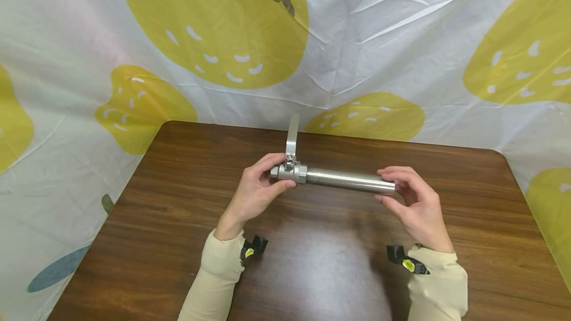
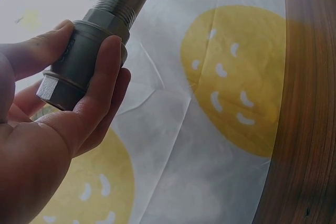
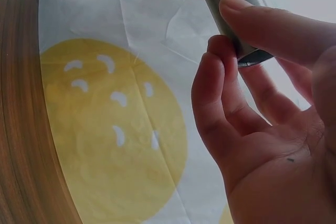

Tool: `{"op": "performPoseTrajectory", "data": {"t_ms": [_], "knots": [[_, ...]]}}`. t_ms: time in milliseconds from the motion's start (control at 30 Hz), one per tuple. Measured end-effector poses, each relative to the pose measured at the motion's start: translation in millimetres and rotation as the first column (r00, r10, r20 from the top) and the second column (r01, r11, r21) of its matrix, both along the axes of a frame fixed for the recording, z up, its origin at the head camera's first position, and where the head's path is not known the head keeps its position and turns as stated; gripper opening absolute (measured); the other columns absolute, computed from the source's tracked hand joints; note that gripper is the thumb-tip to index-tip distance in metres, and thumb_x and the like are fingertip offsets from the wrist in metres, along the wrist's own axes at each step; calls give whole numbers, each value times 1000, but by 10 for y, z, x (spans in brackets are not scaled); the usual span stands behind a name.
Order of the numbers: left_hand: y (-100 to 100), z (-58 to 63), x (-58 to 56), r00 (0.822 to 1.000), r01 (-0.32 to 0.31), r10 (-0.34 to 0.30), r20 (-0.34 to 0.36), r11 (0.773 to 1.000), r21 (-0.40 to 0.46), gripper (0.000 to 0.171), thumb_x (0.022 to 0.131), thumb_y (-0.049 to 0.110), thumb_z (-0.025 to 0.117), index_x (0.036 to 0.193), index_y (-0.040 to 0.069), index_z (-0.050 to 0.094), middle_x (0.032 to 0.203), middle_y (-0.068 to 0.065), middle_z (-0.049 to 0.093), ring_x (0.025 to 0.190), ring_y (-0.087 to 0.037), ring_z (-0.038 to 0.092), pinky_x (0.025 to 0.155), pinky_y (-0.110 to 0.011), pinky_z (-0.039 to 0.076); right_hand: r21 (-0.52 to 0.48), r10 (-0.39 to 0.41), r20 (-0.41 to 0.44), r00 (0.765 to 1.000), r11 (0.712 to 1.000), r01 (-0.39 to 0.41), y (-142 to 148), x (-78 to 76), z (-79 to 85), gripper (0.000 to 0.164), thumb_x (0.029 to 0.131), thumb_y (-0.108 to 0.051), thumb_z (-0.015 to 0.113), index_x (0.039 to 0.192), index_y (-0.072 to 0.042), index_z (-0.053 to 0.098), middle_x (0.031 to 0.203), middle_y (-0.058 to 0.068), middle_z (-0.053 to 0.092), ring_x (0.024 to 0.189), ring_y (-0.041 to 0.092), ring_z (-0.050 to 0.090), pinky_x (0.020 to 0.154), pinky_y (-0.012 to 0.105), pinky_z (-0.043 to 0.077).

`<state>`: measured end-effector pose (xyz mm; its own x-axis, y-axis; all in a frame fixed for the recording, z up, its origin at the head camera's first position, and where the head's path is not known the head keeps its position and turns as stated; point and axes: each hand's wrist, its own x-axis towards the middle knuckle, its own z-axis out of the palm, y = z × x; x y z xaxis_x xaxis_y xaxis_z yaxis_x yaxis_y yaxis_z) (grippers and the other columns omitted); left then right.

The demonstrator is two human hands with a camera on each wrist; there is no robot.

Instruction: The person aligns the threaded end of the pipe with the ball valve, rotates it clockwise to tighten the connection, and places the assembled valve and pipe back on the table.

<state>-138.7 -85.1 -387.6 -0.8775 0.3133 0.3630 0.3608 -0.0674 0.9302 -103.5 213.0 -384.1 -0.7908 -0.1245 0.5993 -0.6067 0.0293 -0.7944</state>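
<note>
A: Nearest the lens: two pale sleeves (image 1: pixel 214 276), each with a black wrist unit (image 1: pixel 259 244). Where is the workpiece?

B: Held crosswise above the wooden counter (image 1: pixel 178 202). Lever valve (image 1: pixel 287 175) at the left end, metal pipe (image 1: pixel 348 180) running right from it. Lever (image 1: pixel 292 135) points away from the person, toward the printed cloth (image 1: pixel 343 58).

A: State of the fingers?

B: Left hand (image 1: pixel 252 194): thumb and fingers grip the valve body from opposite sides. Right hand (image 1: pixel 420 207): thumb and fingers pinch the pipe near its free end.

A: Step in hand?

B: Judged to be work on the screw joint. Left wrist view shows a band of thread (image 2: pixel 118 11) bare just outside the hex collar (image 2: pixel 107 23); the pipe seems engaged, perhaps not fully seated. Tightening or undoing: cannot tell.

A: What does the next move call for?

B: My reading: valve braced by the left hand, pipe in line, right hand rolling it and regripping between turns. Possible fault: smooth pipe slipping in a fingertip hold.
</note>
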Motion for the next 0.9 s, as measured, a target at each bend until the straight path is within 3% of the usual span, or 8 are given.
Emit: {"op": "performPoseTrajectory", "data": {"t_ms": [900], "knots": [[-4,-18,-11,1000,-3,3,9,1000,-13,46,73,0,70,116,0,54,114,-10,53,96,-16,53,79,-22,50,38,-35,-3,999,999,35,-8,14,16,45,57,29,66,99,17,54,101,29,55,94,19,57,75,17,47]]}}
